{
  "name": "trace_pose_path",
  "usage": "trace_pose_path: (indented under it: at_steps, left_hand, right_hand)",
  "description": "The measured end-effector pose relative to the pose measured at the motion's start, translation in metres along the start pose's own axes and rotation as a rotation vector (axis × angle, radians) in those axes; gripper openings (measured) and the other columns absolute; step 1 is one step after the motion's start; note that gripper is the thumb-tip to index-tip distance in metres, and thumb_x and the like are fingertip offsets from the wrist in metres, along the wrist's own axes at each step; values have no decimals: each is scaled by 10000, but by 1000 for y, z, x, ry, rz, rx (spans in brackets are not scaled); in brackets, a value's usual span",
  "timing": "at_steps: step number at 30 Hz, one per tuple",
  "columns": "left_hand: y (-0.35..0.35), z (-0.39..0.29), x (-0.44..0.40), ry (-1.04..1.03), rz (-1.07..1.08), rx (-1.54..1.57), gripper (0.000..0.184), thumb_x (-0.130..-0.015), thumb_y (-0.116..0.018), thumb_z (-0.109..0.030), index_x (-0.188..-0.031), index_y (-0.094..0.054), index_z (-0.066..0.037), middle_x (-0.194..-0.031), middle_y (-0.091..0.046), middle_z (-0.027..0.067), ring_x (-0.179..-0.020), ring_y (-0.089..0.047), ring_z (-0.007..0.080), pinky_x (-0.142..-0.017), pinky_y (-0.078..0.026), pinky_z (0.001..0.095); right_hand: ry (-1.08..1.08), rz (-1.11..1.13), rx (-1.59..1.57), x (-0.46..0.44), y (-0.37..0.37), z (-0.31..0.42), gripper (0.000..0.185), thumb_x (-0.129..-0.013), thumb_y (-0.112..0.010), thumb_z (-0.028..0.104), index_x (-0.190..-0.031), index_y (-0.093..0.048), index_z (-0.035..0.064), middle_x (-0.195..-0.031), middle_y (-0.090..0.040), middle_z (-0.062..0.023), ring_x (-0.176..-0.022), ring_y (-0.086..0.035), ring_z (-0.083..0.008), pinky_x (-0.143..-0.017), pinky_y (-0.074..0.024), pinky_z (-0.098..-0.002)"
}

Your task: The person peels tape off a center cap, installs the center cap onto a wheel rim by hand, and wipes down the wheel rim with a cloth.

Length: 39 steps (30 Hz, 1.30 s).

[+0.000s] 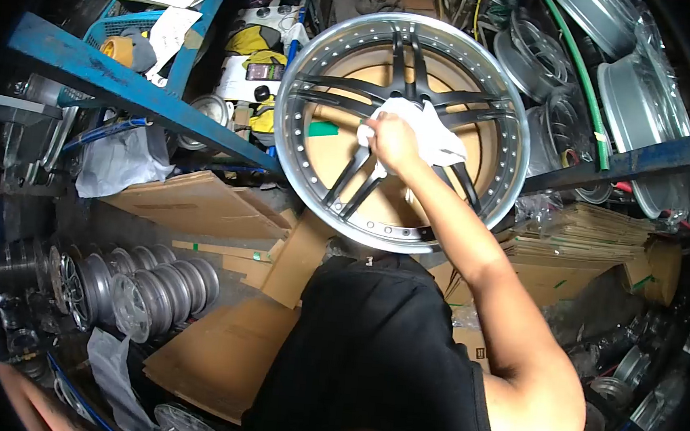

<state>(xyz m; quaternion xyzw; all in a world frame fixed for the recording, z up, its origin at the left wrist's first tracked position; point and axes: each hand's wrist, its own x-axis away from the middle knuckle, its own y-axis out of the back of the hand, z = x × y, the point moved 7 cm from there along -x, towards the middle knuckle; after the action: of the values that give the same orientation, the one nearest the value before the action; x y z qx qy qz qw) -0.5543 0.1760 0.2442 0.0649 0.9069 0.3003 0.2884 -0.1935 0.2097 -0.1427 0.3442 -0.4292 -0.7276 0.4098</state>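
A large wheel rim (341, 84) with black double spokes and a polished silver lip lies face up in front of me, a ring of small bolts around its edge. My right hand (394, 141) is closed on a white cloth (438, 139) bunched over the hub, which the cloth hides. Through the gaps between the spokes, cardboard and a strip of green tape (323, 129) show. At the lower left edge, part of an arm (34, 403) appears, but my left hand is out of the picture.
Blue metal bars (140, 90) flank the wheel. Silver rims (134, 304) stand in rows at lower left, with more rims (532, 56) stacked at upper right. Cardboard sheets (225, 352) lie on the floor. A blue basket (100, 28) and yellow-black gloves (253, 40) sit at upper left.
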Motion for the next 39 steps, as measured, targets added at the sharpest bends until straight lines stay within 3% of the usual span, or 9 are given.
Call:
trace_pose_path:
  at_steps: [3, 7, 9, 11, 21, 26, 32, 35, 39]
  left_hand:
    - [-2, 1, 1, 23, -3, 1, 379, -848, -734, -279, -1104, -674, -6, -1107, -695, 228, -951, -690, 349, -816, -549, 421]
    - [-3, 7, 3, 62, -15, 12, 395, -842, -745, -293, -1105, -678, -6, -1107, -699, 236, -952, -693, 358, -820, -547, 426]
    - [-3, 17, 1, 78, -17, 12, 403, -840, -750, -300, -1106, -680, -5, -1107, -700, 239, -952, -695, 362, -822, -547, 429]
    - [-4, 28, -2, 90, 5, 26, 411, -837, -755, -307, -1106, -682, -5, -1107, -702, 243, -953, -696, 367, -824, -546, 431]
    - [-10, 61, -36, 96, 90, 68, 451, -823, -782, -342, -1108, -691, -4, -1108, -711, 261, -955, -704, 390, -835, -542, 444]
    - [-16, 68, -45, 118, 112, 90, 472, -817, -795, -359, -1110, -696, -3, -1108, -715, 270, -956, -708, 401, -840, -541, 451]
    - [-13, 79, -25, 266, 79, 42, 533, -807, -811, -383, -1133, -695, 22, -1099, -721, 280, -930, -714, 429, -838, -541, 472]
    - [-16, 91, 13, 439, 60, 319, 404, -884, -747, -198, -1194, -703, 57, -1117, -750, 217, -920, -733, 297, -848, -557, 397]
    - [-80, 172, -14, 759, 152, 413, 489, -931, -687, -296, -1306, -656, 16, -1238, -706, 204, -1130, -678, 357, -999, -509, 432]
  right_hand:
    - [421, 68, -110, 46, -13, 47, 393, -713, -746, 118, -1103, -777, 157, -979, -703, -154, -1009, -678, -343, -918, -544, -458]
    - [-40, -95, -202, 5, 8, -7, 361, -685, -726, 72, -1035, -792, 127, -920, -716, -164, -914, -690, -361, -850, -560, -452]
    - [73, -64, -250, 28, -23, 17, 314, -663, -723, 58, -971, -782, 69, -862, -708, -180, -840, -695, -370, -804, -566, -453]
    - [386, -28, -163, 60, -2, 56, 370, -688, -735, 97, -1049, -792, 156, -925, -711, -162, -928, -702, -350, -834, -564, -455]
    - [-405, 40, -43, 149, 83, -108, 450, -843, -734, 112, -1265, -583, 67, -1097, -651, -258, -1054, -666, -446, -898, -553, -525]
    - [-302, -274, -145, 103, 74, -129, 400, -896, -681, 98, -1234, -489, 4, -1092, -645, -304, -1034, -630, -521, -882, -519, -568]
    - [-346, -50, -36, 114, 79, -136, 399, -890, -672, 101, -1247, -510, 30, -1116, -655, -275, -1059, -653, -465, -900, -531, -551]
    - [-471, 61, -62, 168, 70, -160, 358, -867, -666, 63, -1183, -502, 30, -1082, -656, -273, -1088, -641, -456, -911, -526, -528]
    - [-302, -244, -171, 97, 78, -124, 219, -850, -613, 61, -1061, -552, 49, -1044, -664, -221, -1012, -655, -432, -826, -510, -528]
